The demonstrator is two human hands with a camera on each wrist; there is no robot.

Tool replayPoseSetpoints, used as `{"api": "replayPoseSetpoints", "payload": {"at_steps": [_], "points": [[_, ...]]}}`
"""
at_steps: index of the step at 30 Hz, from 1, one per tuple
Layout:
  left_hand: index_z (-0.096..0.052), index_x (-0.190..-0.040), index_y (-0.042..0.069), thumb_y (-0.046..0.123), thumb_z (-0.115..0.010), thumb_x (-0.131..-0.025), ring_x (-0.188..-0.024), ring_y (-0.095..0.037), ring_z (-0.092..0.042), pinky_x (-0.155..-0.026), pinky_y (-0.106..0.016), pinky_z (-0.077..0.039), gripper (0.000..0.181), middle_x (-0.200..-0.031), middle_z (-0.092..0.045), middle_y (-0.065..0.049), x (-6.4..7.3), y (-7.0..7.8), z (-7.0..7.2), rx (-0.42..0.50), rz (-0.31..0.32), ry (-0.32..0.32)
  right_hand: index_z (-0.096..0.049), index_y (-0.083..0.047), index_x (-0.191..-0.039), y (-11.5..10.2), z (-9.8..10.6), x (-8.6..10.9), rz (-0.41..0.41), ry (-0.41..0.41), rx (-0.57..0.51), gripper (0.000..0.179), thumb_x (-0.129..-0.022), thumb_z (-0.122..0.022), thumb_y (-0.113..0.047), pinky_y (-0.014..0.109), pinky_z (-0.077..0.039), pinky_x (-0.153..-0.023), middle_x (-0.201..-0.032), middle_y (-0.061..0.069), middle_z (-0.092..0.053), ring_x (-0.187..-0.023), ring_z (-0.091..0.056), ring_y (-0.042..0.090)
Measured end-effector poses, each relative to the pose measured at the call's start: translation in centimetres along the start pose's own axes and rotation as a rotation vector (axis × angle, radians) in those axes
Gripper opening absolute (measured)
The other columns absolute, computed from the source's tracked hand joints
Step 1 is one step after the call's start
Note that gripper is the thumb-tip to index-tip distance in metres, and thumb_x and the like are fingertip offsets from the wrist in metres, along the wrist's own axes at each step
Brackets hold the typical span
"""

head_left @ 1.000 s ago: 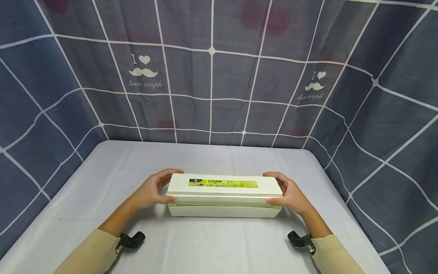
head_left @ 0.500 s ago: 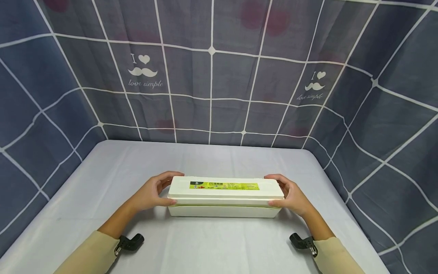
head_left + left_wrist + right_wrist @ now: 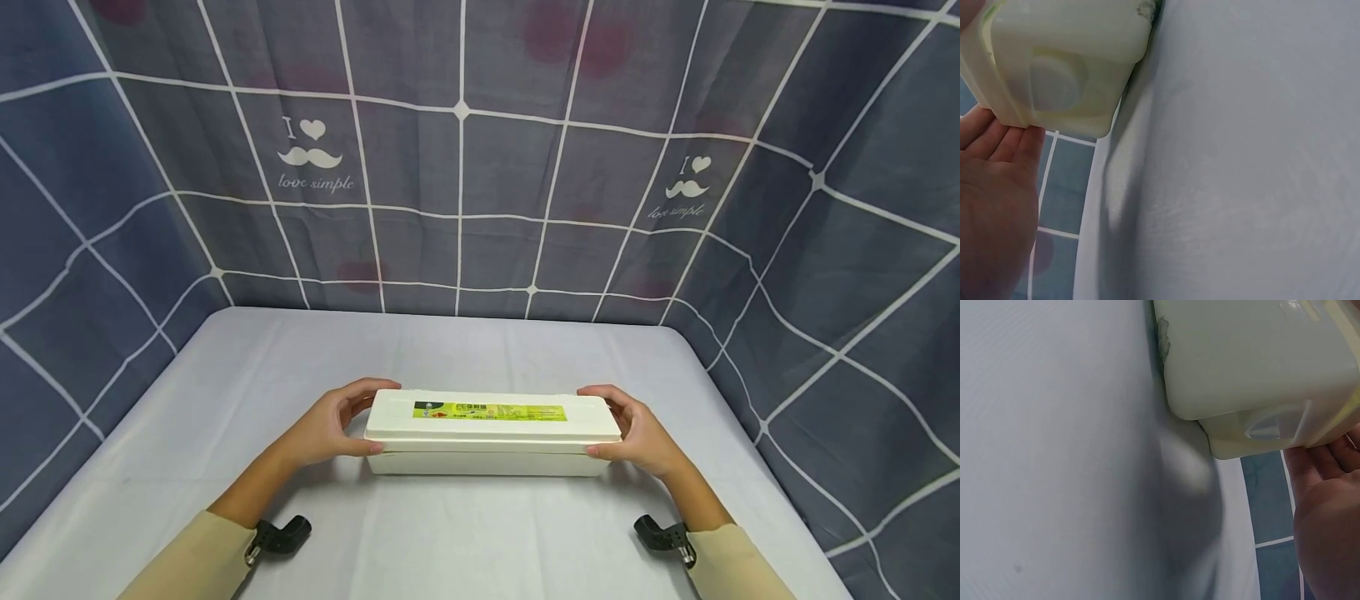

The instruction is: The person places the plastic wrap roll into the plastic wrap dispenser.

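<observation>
A long, cream cling film box lies across the table in front of me, with its lid down over the base. A yellow-green label runs along the lid's top. My left hand holds the left end of the lid, thumb in front and fingers behind. At the right end my right hand grips the lid the same way. Through the translucent end of the box in the left wrist view, a pale round shape shows. The right wrist view shows the other end of the box, fingers at its far side.
A white cloth covers the table. Dark grid-patterned curtains stand at the back and both sides. Black wrist mounts stick out from the sleeves over the table.
The lid has come down onto the base, narrowing the gap along the front. Both hands have moved down slightly with it, keeping their hold on its ends.
</observation>
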State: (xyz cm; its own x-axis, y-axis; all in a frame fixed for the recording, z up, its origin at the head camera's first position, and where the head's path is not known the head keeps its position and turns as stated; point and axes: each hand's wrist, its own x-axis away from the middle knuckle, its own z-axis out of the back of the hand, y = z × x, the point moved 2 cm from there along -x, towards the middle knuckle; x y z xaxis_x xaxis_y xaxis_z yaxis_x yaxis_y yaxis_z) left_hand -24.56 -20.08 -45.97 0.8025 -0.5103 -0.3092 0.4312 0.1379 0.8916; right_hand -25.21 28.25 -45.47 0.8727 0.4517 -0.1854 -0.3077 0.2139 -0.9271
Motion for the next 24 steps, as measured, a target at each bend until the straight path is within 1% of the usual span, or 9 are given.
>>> {"api": "replayPoseSetpoints", "payload": {"at_steps": [5,12,19,24], "points": [[-0.053,-0.143,0.001,0.007,-0.093,-0.072,-0.134,-0.006,-0.053,-0.115,-0.011,-0.035,0.082,-0.144,-0.058,-0.012,0.08,0.23,0.06,-0.008,0.015,-0.005,-0.048,0.002,-0.144,0.09,-0.05,0.06,0.014,-0.007,0.003,0.082,-0.072,-0.087,0.005,0.026,-0.059,-0.081,-0.134,0.016,-0.057,-0.107,-0.061,0.013],[-0.054,-0.143,0.007,0.010,-0.093,-0.073,-0.135,-0.006,-0.051,-0.114,-0.010,-0.035,0.080,-0.145,-0.057,-0.009,0.16,-0.07,0.14,-0.019,0.050,-0.011,-0.047,0.001,-0.146,0.34,-0.14,0.14,-0.017,-0.014,-0.014,0.084,-0.072,-0.088,0.005,0.027,-0.060,-0.077,-0.131,0.009,-0.059,-0.105,-0.062,0.012],[-0.055,-0.143,0.010,0.009,-0.092,-0.074,-0.133,-0.007,-0.052,-0.115,-0.011,-0.035,0.078,-0.144,-0.057,-0.011,0.26,-0.40,0.20,-0.006,0.042,-0.027,-0.041,0.006,-0.148,0.57,-0.17,0.18,-0.005,-0.041,-0.039,0.088,-0.073,-0.086,0.006,0.026,-0.060,-0.080,-0.132,0.008,-0.059,-0.107,-0.063,0.011],[-0.056,-0.142,0.014,0.009,-0.094,-0.071,-0.135,-0.006,-0.050,-0.115,-0.011,-0.035,0.080,-0.145,-0.057,-0.009,0.32,-0.39,0.16,-0.014,0.040,-0.017,-0.043,0.002,-0.149,0.55,-0.19,0.34,-0.010,-0.035,-0.041,0.089,-0.071,-0.088,0.006,0.025,-0.060,-0.082,-0.135,0.008,-0.057,-0.111,-0.062,0.010]]}}
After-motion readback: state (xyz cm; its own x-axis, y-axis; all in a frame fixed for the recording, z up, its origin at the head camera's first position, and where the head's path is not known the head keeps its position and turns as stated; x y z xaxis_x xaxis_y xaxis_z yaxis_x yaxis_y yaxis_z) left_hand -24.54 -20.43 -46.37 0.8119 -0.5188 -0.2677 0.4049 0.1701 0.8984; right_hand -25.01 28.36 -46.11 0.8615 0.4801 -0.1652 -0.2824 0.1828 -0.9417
